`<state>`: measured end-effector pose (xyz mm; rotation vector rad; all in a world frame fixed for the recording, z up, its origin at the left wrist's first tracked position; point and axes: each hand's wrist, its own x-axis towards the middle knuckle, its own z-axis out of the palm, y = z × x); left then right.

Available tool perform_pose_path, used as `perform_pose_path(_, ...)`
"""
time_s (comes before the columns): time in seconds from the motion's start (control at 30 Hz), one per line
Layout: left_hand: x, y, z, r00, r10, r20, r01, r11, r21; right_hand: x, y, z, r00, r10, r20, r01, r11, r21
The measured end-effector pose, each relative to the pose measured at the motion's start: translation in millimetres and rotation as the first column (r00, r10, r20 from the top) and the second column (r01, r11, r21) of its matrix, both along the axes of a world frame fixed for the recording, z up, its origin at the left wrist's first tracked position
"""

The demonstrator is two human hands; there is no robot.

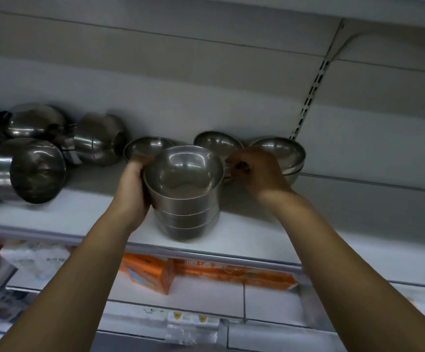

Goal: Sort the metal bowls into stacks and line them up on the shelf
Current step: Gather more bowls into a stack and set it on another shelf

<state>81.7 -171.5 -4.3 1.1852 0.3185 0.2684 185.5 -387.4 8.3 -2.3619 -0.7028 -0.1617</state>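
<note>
- White shop shelving fills the view. The shelf that carries the metal bowls runs across the middle, with a slotted upright rising behind it on the right.
- Nearest, on the tier below, orange boxes lie flat among blurred packets.
- The front stack is several nested bowls, mouths up, set near the shelf's front edge at the centre. Nested this way they take little room and stand steady.
- The left grip is clamped on that stack's left side with the thumb at the top rim, probably to steady it or slide it into line.
- The right grip has its fingers curled just right of the stack's rim, at a bit of rim behind it. I cannot tell whether it pinches anything.
- Behind stand a left bowl, a middle bowl and a right stack, all upright along the back wall, so a row looks begun.
- Far left, a loose heap of bowls lies tipped on its sides and unsorted. I judge a good share of the task remains.
</note>
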Motion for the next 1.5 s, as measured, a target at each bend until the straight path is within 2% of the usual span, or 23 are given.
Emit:
perform_pose_path(0.07,1,-3,1,1.0,0.012,0.001,-0.012,1.0,0.011,-5,5,2,0.999,-0.052,-0.009,0.052,0.994,0.091)
perform_pose_path(0.13,-1,-6,-3,1.0,0.016,0.014,-0.016,1.0,-0.011,-24,8,3,0.972,-0.12,-0.201,0.189,0.909,0.37)
perform_pose_path(0.17,-2,-9,-5,1.0,0.017,0.022,-0.016,0.999,-0.034,-39,12,2,0.932,-0.096,-0.348,0.273,0.819,0.505)
perform_pose_path(0.2,-4,-13,-8,0.999,0.017,0.031,-0.016,0.999,-0.052,-53,15,-2,0.887,-0.043,-0.459,0.333,0.748,0.574)
perform_pose_path(0.3,-8,-24,-14,0.998,0.041,0.051,-0.036,0.996,-0.085,-80,31,-22,0.808,0.161,-0.566,0.313,0.696,0.646)
perform_pose_path(0.43,-10,-31,-17,0.997,0.072,0.041,-0.07,0.996,-0.053,-79,47,-31,0.743,0.213,-0.634,0.374,0.654,0.658)
perform_pose_path(0.57,-16,-33,-16,0.991,0.137,-0.005,-0.137,0.991,0.012,-76,59,-28,0.709,0.202,-0.675,0.419,0.65,0.634)
perform_pose_path(0.67,-20,-25,-14,0.979,0.201,-0.014,-0.201,0.98,0.004,-75,75,-27,0.679,0.217,-0.702,0.437,0.648,0.623)
perform_pose_path(0.97,-30,41,-12,0.958,0.281,-0.059,-0.279,0.96,0.041,-70,153,-31,0.686,0.259,-0.68,0.436,0.601,0.669)
perform_pose_path(1.17,-27,94,-2,0.993,0.075,-0.088,-0.06,0.985,0.161,-63,202,-24,0.694,0.132,-0.707,0.594,0.45,0.667)
perform_pose_path(1.3,-32,123,-3,0.989,-0.055,-0.136,0.086,0.968,0.238,-70,212,-28,0.726,0.059,-0.686,0.632,0.337,0.698)
perform_pose_path(1.37,-33,135,0,0.992,-0.037,-0.12,0.073,0.948,0.309,-75,213,-28,0.737,0.023,-0.675,0.637,0.312,0.705)
perform_pose_path(1.5,-19,159,13,0.991,0.137,0.005,-0.123,0.867,0.484,-79,214,-28,0.736,-0.076,-0.673,0.657,0.319,0.683)
